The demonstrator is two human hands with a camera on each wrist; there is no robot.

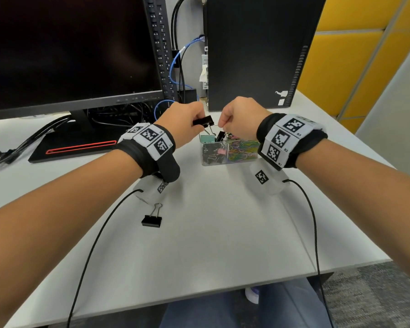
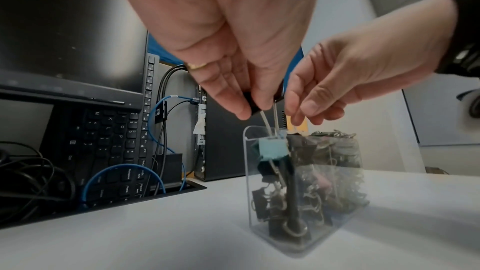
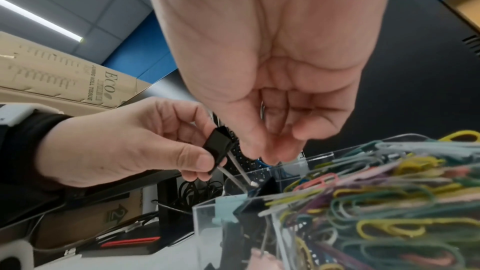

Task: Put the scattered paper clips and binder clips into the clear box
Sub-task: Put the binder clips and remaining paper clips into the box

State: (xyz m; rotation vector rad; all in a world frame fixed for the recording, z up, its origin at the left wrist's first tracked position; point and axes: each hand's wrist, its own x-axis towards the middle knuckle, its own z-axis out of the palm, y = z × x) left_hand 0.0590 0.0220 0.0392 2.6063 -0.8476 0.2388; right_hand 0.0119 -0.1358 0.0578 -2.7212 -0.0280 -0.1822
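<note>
The clear box [image 1: 230,162] stands mid-table; its left compartment holds binder clips and its right one coloured paper clips [image 3: 376,213]. Just above its left end, my left hand [image 1: 199,119] grips the body of a black binder clip [image 1: 202,121] between thumb and fingers, with the wire handles hanging toward the box [image 2: 298,233]. My right hand [image 1: 220,125] has curled fingers and pinches one wire handle of that clip. The left wrist view shows the clip [image 2: 250,102] over a teal clip in the box. A second black binder clip [image 1: 152,219] lies on the table near me.
A monitor [image 1: 69,48] on its stand, a keyboard propped behind it and tangled cables fill the back left. A black computer tower [image 1: 253,50] stands right behind the box. Two wrist cables [image 1: 100,233] trail across the white table to its near edge.
</note>
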